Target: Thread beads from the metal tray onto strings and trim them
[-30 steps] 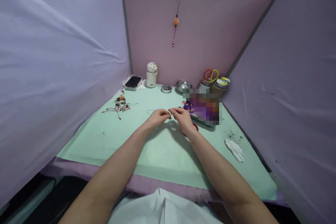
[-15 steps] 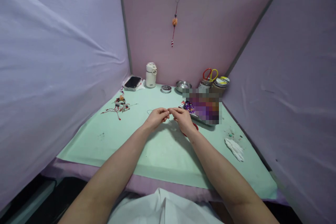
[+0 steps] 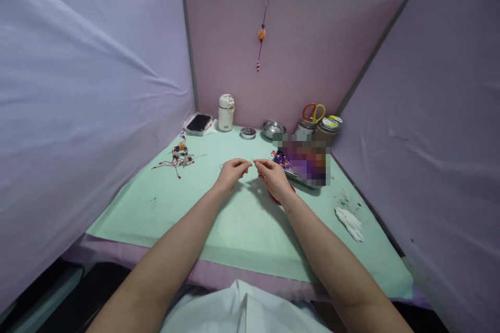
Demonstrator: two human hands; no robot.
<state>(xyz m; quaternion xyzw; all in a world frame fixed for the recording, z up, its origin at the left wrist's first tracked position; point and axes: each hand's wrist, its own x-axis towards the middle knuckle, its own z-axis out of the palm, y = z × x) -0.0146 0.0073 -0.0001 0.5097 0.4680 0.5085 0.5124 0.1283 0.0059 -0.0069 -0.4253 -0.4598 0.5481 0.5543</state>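
The bowl (image 3: 269,135) is shiny metal, the white cloth (image 3: 349,223) matt and creased, the thin strand (image 3: 221,166) perhaps smooth wire.

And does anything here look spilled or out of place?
Yes: a green bit and dark specks lie scattered on the right of the table, near a crumpled white cloth. They look odd lying loose, outside the metal tray.

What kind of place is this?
Probably a little craft workspace. I see purple beads, what look like scissors with red and yellow handles, and a hanging beaded string.
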